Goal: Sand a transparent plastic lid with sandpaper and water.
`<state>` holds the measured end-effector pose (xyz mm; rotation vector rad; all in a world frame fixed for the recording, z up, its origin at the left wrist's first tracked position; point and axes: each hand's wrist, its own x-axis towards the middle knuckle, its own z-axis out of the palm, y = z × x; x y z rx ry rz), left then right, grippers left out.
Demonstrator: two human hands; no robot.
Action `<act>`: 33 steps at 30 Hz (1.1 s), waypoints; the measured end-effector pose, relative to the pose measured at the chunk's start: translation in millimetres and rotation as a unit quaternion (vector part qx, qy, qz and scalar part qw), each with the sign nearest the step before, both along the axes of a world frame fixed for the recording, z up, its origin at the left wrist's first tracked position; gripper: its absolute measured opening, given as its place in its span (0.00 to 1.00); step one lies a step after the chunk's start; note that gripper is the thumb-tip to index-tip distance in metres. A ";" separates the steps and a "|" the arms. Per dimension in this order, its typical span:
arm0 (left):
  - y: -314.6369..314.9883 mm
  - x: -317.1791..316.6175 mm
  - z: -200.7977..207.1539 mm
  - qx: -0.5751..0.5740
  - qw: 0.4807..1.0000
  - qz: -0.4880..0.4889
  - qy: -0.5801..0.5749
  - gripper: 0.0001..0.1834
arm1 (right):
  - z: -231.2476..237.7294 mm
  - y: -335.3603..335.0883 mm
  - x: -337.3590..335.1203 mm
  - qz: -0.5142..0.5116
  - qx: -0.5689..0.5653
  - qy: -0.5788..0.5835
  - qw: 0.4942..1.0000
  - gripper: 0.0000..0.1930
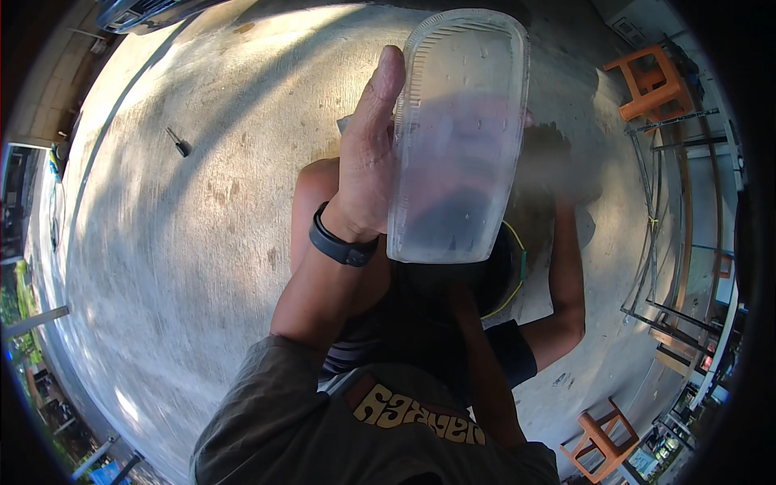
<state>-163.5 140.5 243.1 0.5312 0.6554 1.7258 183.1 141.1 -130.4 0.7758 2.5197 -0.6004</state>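
My left hand [368, 158] is closed on a translucent plastic food container [457, 145] with a ribbed rim, raised upright before me. The thumb lies along its left edge and the fingers pass behind it. Small drops dot the plastic. Below it, between my knees, stands a dark bucket [499, 279] with a thin yellow handle [509, 305] and a green grip. Down inside that bucket goes my right hand [462, 301]; shadow hides its fingers. The container covers part of the bucket.
Around me spreads a concrete floor [194, 267] with wet spots. A small dark tool-like object [177, 143] lies at left. Orange stools [655, 83] stand at far right, and another orange stool [600, 440] at near right. Metal frames [655, 218] line the right side. A vehicle [141, 12] shows at upper left.
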 end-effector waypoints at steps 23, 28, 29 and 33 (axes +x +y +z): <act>10.9 -22.5 -44.3 -0.091 0.962 0.067 -0.250 0.45 | -24.5 0.9 3.4 -0.097 -0.038 0.034 0.994 0.18; 4.5 -31.9 -56.3 -0.024 0.932 0.006 -0.362 0.43 | -18.3 2.9 -6.7 -0.093 -0.044 -0.005 0.995 0.17; 4.6 -32.8 -58.5 -0.004 0.929 -0.011 -0.370 0.42 | -13.7 4.1 -9.4 -0.093 -0.050 -0.046 0.993 0.17; 5.0 -36.2 -63.9 0.006 0.920 -0.019 -0.392 0.41 | -23.3 4.4 -3.6 -0.088 -0.036 -0.032 0.995 0.16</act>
